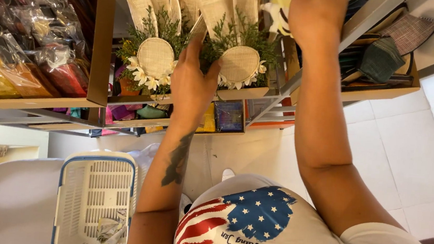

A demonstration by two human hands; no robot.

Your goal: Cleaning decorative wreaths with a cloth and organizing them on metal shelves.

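My left hand (192, 80) reaches into a wooden shelf (240, 93) between two woven straw decorations. One round woven disc with white flowers and green sprigs (154, 59) is left of the hand; a second like it (239, 64) is to its right. The fingers pinch a pale woven strip (200, 29) hanging between them. My right hand (315, 13) is raised higher at the top of the shelf, its fingers out of view past the frame's top edge, so what it holds is hidden.
Plastic-wrapped colourful goods (30, 43) fill the left shelf compartment. Small coloured pouches (228, 115) lie on the lower shelf. Dark woven items (385, 55) sit at right. A white basket with blue rim (94, 200) holding a crumpled item stands at lower left on a white surface. Tiled floor lies at right.
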